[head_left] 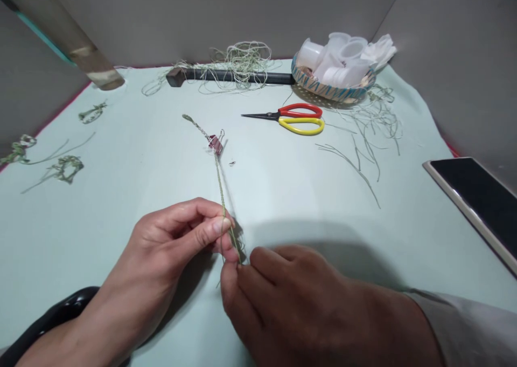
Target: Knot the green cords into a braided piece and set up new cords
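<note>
A thin green braided cord (219, 181) runs down the middle of the table from a dark red binder clip (216, 144). Above the clip its upper end shows a small green loop. My left hand (177, 248) pinches the cord between thumb and forefinger. Just below and to the right, my right hand (299, 297) is closed with thumb and forefinger pressed together at the loose strand ends. One strand hangs free beneath the left fingers. The right fingertips partly cover the strands they hold.
Scissors (301, 119) with red and yellow handles lie beyond the clip. Behind stand a basket (335, 91) of white spools and a black bar (218, 76) under tangled thread (248, 60). Cut threads (363, 162) and a phone (476, 195) are right; knotted green pieces (68, 168) lie left.
</note>
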Action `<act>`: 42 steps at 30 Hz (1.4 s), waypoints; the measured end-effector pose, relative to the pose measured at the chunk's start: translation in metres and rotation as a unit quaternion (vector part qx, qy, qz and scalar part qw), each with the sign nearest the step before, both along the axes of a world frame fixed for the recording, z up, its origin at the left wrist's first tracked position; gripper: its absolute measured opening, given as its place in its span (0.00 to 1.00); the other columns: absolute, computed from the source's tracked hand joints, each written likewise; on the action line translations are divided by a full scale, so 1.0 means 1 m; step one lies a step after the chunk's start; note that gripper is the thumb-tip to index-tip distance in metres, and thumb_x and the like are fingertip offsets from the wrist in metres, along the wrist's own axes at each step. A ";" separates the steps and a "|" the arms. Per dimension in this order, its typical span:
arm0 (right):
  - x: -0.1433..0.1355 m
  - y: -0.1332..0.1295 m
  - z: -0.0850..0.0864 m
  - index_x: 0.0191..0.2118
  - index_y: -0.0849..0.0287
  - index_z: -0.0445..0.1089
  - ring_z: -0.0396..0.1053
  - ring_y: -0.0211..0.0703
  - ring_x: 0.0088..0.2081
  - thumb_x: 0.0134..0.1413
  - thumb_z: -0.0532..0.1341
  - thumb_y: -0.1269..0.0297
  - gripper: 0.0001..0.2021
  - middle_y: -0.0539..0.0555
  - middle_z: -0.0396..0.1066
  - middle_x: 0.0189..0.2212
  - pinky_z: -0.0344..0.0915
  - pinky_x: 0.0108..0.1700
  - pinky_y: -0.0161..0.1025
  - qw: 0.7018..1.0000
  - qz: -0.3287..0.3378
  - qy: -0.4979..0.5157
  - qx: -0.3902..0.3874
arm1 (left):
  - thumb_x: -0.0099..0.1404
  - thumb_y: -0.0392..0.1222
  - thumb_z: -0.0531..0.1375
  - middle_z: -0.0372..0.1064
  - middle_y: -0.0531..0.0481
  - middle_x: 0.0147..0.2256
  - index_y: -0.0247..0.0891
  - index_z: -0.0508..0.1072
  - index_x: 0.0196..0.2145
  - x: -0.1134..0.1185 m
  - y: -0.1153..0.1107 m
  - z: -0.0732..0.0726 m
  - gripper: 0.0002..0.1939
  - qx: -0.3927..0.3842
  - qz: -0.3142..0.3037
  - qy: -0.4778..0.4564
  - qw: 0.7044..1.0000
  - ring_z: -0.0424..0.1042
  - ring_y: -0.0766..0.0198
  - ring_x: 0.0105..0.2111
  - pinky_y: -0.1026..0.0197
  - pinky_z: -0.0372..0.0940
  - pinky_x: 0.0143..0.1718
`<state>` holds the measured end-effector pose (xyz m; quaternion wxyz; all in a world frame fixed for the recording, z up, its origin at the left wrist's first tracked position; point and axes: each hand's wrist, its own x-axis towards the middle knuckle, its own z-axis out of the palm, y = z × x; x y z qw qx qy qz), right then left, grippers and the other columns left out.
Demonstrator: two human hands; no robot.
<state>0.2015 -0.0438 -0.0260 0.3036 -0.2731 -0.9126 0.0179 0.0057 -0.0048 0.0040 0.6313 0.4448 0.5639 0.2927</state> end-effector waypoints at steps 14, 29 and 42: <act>0.005 0.017 0.009 0.59 0.65 0.66 0.59 0.34 0.21 0.73 0.53 0.72 0.14 0.42 0.71 0.24 0.58 0.26 0.36 0.953 -0.077 0.096 -0.278 | 0.59 0.55 0.77 0.59 0.58 0.21 0.43 0.77 0.27 0.006 -0.007 0.000 0.18 -0.047 0.066 -0.026 0.996 0.53 0.68 0.24 0.68 0.53 0.23; 0.002 0.036 0.021 0.51 0.61 0.70 0.78 0.43 0.47 0.66 0.58 0.71 0.11 0.56 0.80 0.45 0.73 0.48 0.39 0.811 -0.095 0.224 -0.532 | 0.60 0.57 0.77 0.52 0.59 0.20 0.42 0.73 0.24 0.003 -0.008 -0.005 0.23 -0.068 0.057 -0.095 0.992 0.48 0.69 0.22 0.68 0.51 0.22; 0.004 0.044 0.030 0.38 0.56 0.68 0.53 0.31 0.26 0.64 0.69 0.57 0.11 0.39 0.60 0.23 0.50 0.27 0.33 0.617 -0.070 0.279 -0.732 | 0.65 0.62 0.73 0.50 0.59 0.21 0.44 0.72 0.27 0.001 -0.012 -0.007 0.23 -0.044 0.032 -0.063 0.997 0.46 0.66 0.24 0.63 0.47 0.24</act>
